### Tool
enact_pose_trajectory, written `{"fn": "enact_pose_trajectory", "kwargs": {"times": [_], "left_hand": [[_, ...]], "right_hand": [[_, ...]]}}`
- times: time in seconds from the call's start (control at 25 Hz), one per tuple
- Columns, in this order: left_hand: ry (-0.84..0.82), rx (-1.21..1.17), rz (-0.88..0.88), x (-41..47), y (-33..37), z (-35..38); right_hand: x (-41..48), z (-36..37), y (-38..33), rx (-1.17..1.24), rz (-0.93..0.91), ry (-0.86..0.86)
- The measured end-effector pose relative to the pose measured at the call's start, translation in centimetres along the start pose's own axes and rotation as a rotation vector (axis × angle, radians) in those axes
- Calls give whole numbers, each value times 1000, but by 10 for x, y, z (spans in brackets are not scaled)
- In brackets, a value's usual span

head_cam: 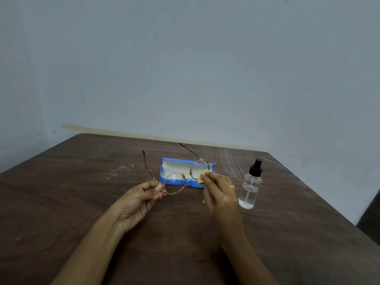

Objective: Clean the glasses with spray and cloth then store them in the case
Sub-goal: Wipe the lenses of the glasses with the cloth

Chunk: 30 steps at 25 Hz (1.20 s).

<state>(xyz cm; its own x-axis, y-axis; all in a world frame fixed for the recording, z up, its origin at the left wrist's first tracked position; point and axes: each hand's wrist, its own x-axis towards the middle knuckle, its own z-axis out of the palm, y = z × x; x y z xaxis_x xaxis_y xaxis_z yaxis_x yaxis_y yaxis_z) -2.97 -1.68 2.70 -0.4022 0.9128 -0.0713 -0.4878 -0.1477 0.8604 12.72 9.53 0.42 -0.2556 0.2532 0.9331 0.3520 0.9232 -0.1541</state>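
Thin-framed round glasses [174, 183] with both temples unfolded hang above the table. My left hand [137, 199] pinches the frame at its left hinge. A small tan cloth [202, 178] is held in my right hand [219, 191], pressed against the right lens. Behind the glasses lies an open blue case [167, 168] with a pale lining. A clear spray bottle [249, 188] with a black pump top stands upright just right of my right hand.
Everything sits on a dark brown wooden table [82, 192] against a pale wall. The table's right edge runs diagonally past the bottle, with a dark object [370, 219] beyond it.
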Motion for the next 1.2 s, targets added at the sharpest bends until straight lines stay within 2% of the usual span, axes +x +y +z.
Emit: {"fn": "enact_pose_trajectory", "kwargs": {"times": [0.28,0.4,0.48,0.64,0.76,0.92,1.2], "left_hand": [[21,109,20,-1,0,0],[32,148,32,0,-2,-2],[45,186,57,1,-4,-4],[75,235,141,4,-6,-6],[99,240,204,6,-7,-8],[91,288,297,7,-8,-8],[70,470,389,4,-12,-6]], "right_hand": [[6,-10,-1,50,60,29],[8,-14,-1,250,161,59],[11,-18,-3,507,423,40],[14,-18,2,1069,1116,46],[18,-19,4,1345,1349,101],[14,-21,4,1239,1406,-42],[2,-31,20,980,1330,-26]]}}
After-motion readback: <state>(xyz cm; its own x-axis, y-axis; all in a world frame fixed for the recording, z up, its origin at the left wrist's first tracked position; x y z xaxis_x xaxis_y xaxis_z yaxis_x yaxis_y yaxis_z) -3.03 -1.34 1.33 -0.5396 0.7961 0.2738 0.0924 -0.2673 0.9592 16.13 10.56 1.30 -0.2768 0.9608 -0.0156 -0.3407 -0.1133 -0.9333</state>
